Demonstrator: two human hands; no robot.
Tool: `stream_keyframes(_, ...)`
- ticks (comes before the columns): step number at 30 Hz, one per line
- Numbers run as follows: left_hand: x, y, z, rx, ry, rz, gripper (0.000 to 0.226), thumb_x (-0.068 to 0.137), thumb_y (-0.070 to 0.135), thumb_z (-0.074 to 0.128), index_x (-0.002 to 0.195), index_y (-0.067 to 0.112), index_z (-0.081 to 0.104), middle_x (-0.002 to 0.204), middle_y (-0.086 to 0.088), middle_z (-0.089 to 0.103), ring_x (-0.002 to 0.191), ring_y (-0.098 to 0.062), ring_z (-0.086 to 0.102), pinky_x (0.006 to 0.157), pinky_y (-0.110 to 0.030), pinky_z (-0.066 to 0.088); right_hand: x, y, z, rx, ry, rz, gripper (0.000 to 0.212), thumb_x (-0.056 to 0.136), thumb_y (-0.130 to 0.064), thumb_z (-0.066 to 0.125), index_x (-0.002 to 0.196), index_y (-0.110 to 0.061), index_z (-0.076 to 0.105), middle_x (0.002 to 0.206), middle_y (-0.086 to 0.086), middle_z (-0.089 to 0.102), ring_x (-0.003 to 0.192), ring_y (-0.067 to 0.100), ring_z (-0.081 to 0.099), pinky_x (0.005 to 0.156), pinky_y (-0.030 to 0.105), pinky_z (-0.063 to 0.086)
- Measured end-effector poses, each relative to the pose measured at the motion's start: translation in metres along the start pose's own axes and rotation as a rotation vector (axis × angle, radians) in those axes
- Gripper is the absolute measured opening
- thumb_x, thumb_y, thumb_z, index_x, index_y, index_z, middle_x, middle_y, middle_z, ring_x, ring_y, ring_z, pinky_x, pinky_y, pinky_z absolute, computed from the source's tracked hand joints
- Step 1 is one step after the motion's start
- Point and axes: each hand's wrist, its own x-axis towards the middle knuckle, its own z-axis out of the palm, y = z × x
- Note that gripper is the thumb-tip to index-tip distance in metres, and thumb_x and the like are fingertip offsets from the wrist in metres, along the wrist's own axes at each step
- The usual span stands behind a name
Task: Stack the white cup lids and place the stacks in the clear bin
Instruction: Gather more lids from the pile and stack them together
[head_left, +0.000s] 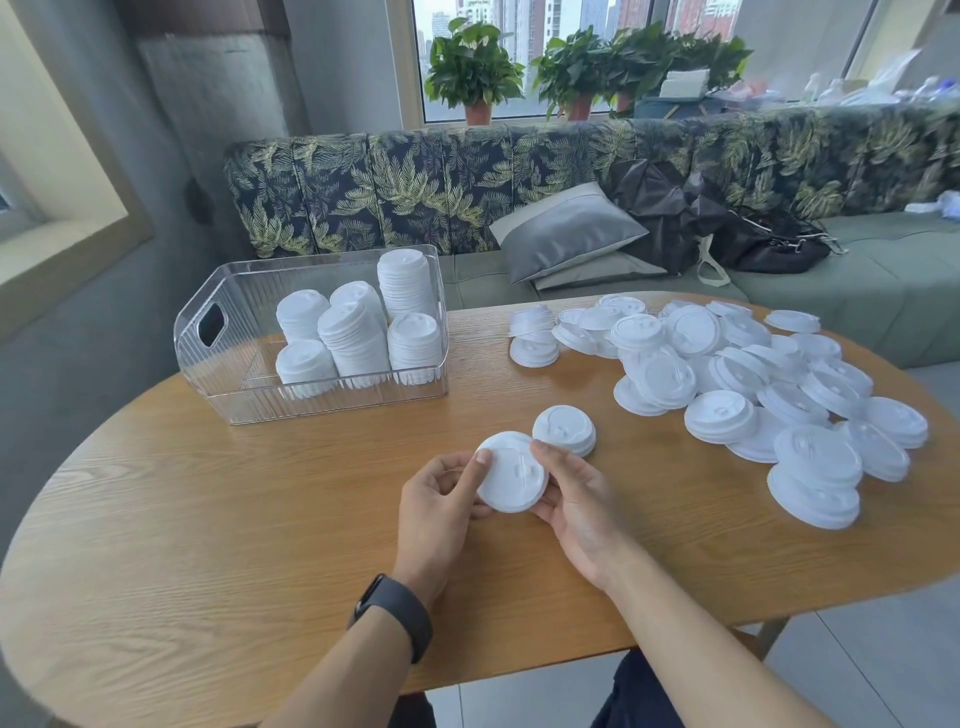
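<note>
Both forearms reached in from the bottom edge and met near the middle of the view, bare to the elbow. The left hand (441, 499) sat palm turned inward, its thumb (480, 464) laid over the top of a lid (511, 480) and its fingers curled beneath the near rim. A black band (397, 613) circled the left wrist. The right hand (574, 493) came in from the other side, its thumb pressed on the lid's upper face and its fingers cupped under the edge. The 2 hands held the lid between them, just above the surface.
</note>
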Motion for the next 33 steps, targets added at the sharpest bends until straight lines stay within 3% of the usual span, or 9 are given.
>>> stream_keyframes(5,-0.0027,0.0030,0.0007,0.001,-0.005,0.001,0.029,0.096,0.034,0.072,0.107,0.007,0.076,0.094,-0.007,0.081,0.092,-0.026,0.078,0.078,-0.039,0.065,-0.0002,0.0022,0.0003,-0.028,0.022,-0.005,0.026,0.093,-0.027,0.070,0.111,-0.008,0.076,0.112,0.011,0.077,0.101,0.020,0.072,0.089,0.038,0.057)
stream_keyframes(15,-0.0019,0.0027,-0.0027,0.013,0.010,0.006,0.028,0.096,0.035,0.071,0.108,0.011,0.075,0.096,-0.005,0.081,0.096,-0.028,0.076,0.076,-0.038,0.061,-0.0009,0.0075,0.0029,-0.163,0.054,-0.076,0.048,0.072,-0.043,0.082,0.103,-0.006,0.081,0.108,0.014,0.078,0.101,0.027,0.074,0.085,0.042,0.059)
stream_keyframes(21,-0.0019,0.0027,-0.0025,0.015,0.008,0.002,0.027,0.097,0.034,0.071,0.106,0.009,0.076,0.095,-0.006,0.081,0.094,-0.029,0.076,0.076,-0.037,0.060,-0.0034,0.0068,0.0048,-0.156,0.080,-0.094,0.026,0.091,-0.026,0.076,0.104,-0.004,0.080,0.105,0.013,0.079,0.102,0.026,0.075,0.081,0.036,0.061)
stream_keyframes(27,-0.0012,0.0051,-0.0021,0.015,-0.070,-0.020,0.029,0.097,0.033,0.070,0.111,0.009,0.075,0.097,-0.005,0.081,0.092,-0.026,0.078,0.072,-0.026,0.060,-0.0012,0.0043,0.0055,-0.037,0.136,-0.076,0.033,0.095,-0.029,0.072,0.108,0.000,0.077,0.110,0.014,0.078,0.107,0.024,0.074,0.088,0.036,0.060)
stream_keyframes(33,0.0001,0.0032,-0.0030,-0.015,-0.048,-0.022,0.029,0.099,0.031,0.069,0.110,0.004,0.073,0.096,-0.008,0.081,0.092,-0.027,0.078,0.071,-0.027,0.061,-0.0053,0.0027,0.0044,-0.040,0.061,-0.083,0.028,0.093,-0.020,0.073,0.114,-0.002,0.075,0.116,0.016,0.076,0.113,0.029,0.072,0.089,0.033,0.059)
